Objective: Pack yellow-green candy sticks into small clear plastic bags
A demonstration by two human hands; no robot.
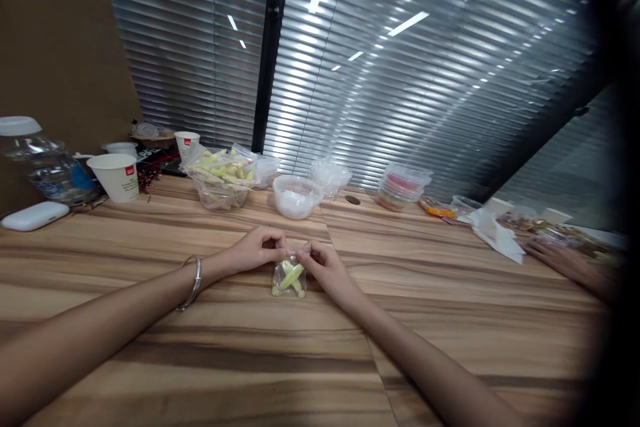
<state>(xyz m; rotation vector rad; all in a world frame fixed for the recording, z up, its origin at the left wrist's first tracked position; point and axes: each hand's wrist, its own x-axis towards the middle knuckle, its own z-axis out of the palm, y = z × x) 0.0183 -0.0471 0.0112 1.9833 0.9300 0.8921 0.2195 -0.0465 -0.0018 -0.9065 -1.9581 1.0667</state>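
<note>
A small clear plastic bag (289, 280) with crossed yellow-green pieces inside is at the middle of the wooden table (200, 360). Both hands pinch its top edge. My left hand (256, 248), with a silver bracelet on the wrist, grips the upper left corner between thumb and fingers. On the other side, my right hand (325, 263) has its fingertips closed on the upper right corner. Beyond them stand a clear bowl (220, 199) heaped with similar yellow-green pieces and a translucent bowl (296, 203) holding whitish, hard-to-make-out contents.
Paper cups (116, 177), a clear jar (55, 170) and a white case (36, 215) stand at the left. Stacked lidded containers (403, 187) are at the back right. Another person's hand (563, 260) rests at the far right near white paper (495, 233).
</note>
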